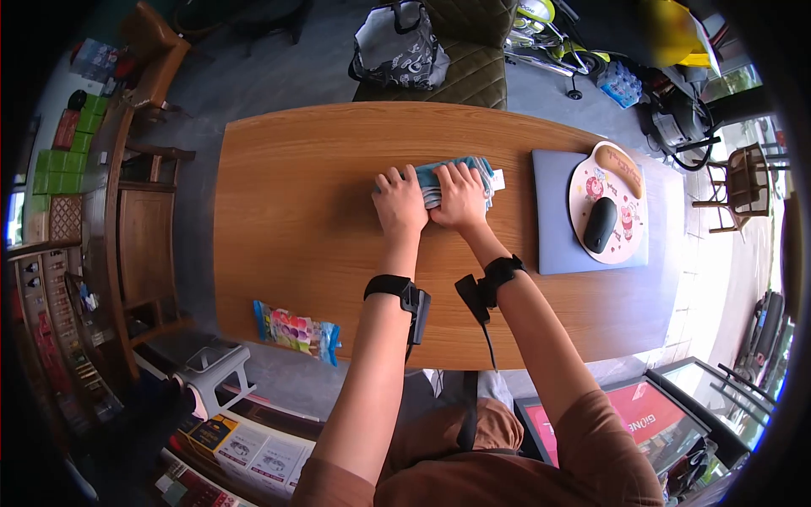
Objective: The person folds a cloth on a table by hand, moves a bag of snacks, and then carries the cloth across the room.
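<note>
A blue and grey striped cloth, folded or rolled into a bundle, lies on the wooden table with a white tag at its right end. My left hand is closed over its left end, the fingers curled and hiding that part. Close beside it, my right hand grips the bundle nearer the tagged end, thumb toward the left hand. Both wrists wear black straps with small devices.
To the right, a laptop carries a round mouse pad and a black mouse. A colourful snack packet lies at the front left edge. Beyond the table, a patterned bag sits on a quilted seat.
</note>
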Available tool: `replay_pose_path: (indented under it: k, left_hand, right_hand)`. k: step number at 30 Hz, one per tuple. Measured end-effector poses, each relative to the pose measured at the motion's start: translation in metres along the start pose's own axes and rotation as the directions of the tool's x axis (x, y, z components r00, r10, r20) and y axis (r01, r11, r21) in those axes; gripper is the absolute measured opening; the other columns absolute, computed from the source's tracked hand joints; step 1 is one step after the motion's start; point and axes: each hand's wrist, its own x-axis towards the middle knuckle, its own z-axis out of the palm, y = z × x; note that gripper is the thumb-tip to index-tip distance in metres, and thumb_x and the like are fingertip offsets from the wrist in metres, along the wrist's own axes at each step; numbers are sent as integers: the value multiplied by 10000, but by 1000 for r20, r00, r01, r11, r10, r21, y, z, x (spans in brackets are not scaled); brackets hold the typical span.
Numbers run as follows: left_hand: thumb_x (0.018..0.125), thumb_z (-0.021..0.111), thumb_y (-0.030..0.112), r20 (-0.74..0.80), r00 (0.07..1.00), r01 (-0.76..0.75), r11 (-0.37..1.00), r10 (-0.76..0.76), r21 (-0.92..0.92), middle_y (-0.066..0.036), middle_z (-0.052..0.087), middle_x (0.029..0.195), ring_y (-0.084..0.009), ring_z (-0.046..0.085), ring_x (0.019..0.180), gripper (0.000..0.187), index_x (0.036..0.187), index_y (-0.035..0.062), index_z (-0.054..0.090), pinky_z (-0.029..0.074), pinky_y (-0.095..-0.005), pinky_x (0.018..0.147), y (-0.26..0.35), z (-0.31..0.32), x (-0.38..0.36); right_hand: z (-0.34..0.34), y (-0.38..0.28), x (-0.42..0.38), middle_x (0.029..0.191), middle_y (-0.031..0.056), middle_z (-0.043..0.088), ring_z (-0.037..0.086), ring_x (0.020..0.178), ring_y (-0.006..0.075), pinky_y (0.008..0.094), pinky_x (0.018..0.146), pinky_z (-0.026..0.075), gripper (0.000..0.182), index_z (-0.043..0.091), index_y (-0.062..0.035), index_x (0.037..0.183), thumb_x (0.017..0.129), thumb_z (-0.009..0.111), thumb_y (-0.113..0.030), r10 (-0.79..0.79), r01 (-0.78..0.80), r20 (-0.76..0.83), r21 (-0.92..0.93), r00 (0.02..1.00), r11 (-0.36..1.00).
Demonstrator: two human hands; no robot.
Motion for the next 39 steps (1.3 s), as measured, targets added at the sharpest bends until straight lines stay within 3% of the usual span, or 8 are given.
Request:
replay_pose_path:
  k: [5, 11, 20, 26, 28, 34, 36, 39]
  left_hand:
    - [605, 690, 137, 21, 1000, 17, 1000, -17, -6, -117, 506, 978, -282, 497, 951, 454, 999, 77, 472, 484, -386, 701, -10, 6, -77]
    - [588, 700, 144, 62, 998, -13, 999, 15, -30, -112, 501, 979, -278, 493, 956, 543, 1071, 87, 459, 468, -385, 707, -24, 13, -169]
    - [683, 609, 148, 17, 997, -78, 996, 78, -44, -103, 506, 974, -267, 490, 941, 375, 1034, 98, 488, 446, -389, 695, -37, 22, -253]
    - [686, 599, 138, -3, 995, -99, 990, 99, -105, -101, 509, 989, -269, 487, 950, 402, 1071, 97, 489, 437, -395, 715, -41, 23, -259]
    - [687, 594, 137, 21, 996, -79, 990, 82, -116, -103, 514, 989, -272, 485, 961, 388, 1059, 94, 492, 435, -397, 720, -40, 25, -257]
    - [673, 595, 143, -11, 999, 35, 990, -37, -139, -111, 520, 955, -281, 495, 948, 363, 1017, 84, 498, 443, -410, 708, -42, 24, -239]
    - [647, 613, 133, -47, 997, 49, 988, -56, -144, -113, 519, 940, -282, 499, 935, 371, 997, 80, 504, 451, -408, 694, -49, 22, -227]
    - [661, 617, 164, -105, 990, 90, 993, -97, -74, -89, 514, 896, -253, 508, 888, 293, 926, 103, 507, 447, -388, 648, -62, 18, -206]
  right_hand:
    - [-15, -34, -67, 825, 78, 542, 496, 799, 262, 344, 701, 363, 444, 524, -67, 857, 449, 597, -227, -10, 12, 37, -34, 999, 999]
    - [-30, -79, -151, 820, 91, 536, 496, 796, 272, 363, 697, 367, 448, 534, -72, 871, 457, 596, -230, 23, -21, 67, -35, 998, 999]
    - [-44, -122, -234, 816, 100, 509, 474, 799, 291, 384, 693, 341, 461, 523, -57, 889, 467, 586, -231, 57, -54, 28, -94, 998, 994]
    - [-47, -131, -238, 819, 103, 521, 482, 786, 295, 391, 687, 340, 447, 528, -51, 895, 515, 616, -268, -8, 4, -33, -133, 999, 991]
    - [-48, -131, -238, 890, 140, 530, 474, 860, 337, 421, 774, 350, 451, 538, -22, 924, 556, 624, -268, 80, -69, 101, -114, 992, 991]
    - [-42, -118, -207, 870, 142, 524, 481, 855, 312, 395, 757, 352, 487, 545, -38, 939, 503, 604, -248, -22, 35, 148, -88, 989, 995]
    - [-36, -116, -187, 839, 91, 519, 486, 807, 275, 378, 703, 350, 481, 538, -67, 905, 480, 626, -275, -108, 121, 152, -84, 982, 989]
    - [-24, -118, -157, 855, 84, 517, 486, 819, 269, 376, 710, 349, 507, 535, -72, 921, 465, 631, -272, -129, 145, 211, -61, 969, 988]
